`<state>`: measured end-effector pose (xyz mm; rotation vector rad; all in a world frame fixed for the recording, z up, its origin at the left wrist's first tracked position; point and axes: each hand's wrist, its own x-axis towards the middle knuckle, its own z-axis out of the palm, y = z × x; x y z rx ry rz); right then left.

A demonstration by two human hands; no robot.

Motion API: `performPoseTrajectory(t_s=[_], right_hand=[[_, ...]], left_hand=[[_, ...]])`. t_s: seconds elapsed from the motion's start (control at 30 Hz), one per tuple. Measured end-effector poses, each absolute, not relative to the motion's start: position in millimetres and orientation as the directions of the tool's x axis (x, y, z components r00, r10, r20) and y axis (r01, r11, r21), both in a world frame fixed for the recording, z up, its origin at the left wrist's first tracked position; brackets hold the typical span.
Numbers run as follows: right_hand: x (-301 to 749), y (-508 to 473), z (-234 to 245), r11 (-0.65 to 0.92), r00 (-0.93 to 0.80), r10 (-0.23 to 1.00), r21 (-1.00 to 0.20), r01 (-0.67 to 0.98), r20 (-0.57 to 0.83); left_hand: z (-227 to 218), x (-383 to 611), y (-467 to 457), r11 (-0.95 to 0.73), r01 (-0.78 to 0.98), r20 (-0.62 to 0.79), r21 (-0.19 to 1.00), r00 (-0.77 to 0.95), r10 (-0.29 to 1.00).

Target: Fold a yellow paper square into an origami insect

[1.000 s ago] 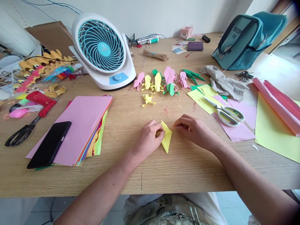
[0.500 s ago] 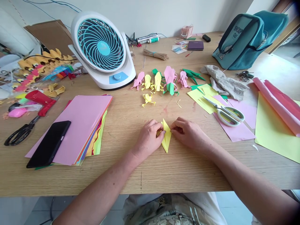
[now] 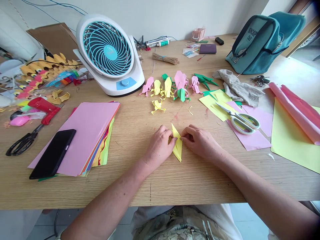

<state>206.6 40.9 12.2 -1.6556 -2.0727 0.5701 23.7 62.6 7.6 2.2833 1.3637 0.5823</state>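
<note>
Fingers of the left hand (image 3: 160, 142) and right hand (image 3: 198, 141) pinch both sides of a folded yellow paper (image 3: 177, 146) lying on the surface (image 3: 160, 180); its middle is hidden under the fingertips. Behind it, paper frogs (image 3: 172, 87) sit in a row, scissors (image 3: 240, 118) off right.

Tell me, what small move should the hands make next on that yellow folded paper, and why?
Probably press the centre fold flat. The left hand and right hand pinch the yellow folded paper from either side at its middle, and it lies narrow and pointed on the table, so a fresh crease likely needs sharpening.
</note>
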Motion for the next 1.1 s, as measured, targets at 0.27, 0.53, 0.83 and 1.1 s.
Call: performPoseTrajectory(t_s=[0.27, 0.53, 0.83, 1.1], right_hand=[[206.8, 42.9, 8.6, 0.183, -0.173, 0.982, -0.563, 0.806, 0.072], [203.2, 42.2, 11.1, 0.19, -0.164, 0.982, -0.545, 0.816, 0.096], [204.7, 41.6, 10.8, 0.221, -0.194, 0.975, -0.563, 0.797, 0.108], [206.6, 41.8, 9.2, 0.218, -0.197, 0.975, -0.577, 0.788, 0.1]], left_hand=[[6.4, 23.1, 67.0, -0.443, 0.735, 0.133, 0.513, 0.442, 0.887], [6.4, 22.7, 69.2, -0.415, 0.713, 0.152, 0.565, 0.405, 0.902], [12.4, 20.4, 66.7, -0.492, 0.659, 0.174, 0.569, 0.489, 0.855], [6.7, 12.8, 60.9, -0.578, 0.617, 0.264, 0.534, 0.528, 0.807]])
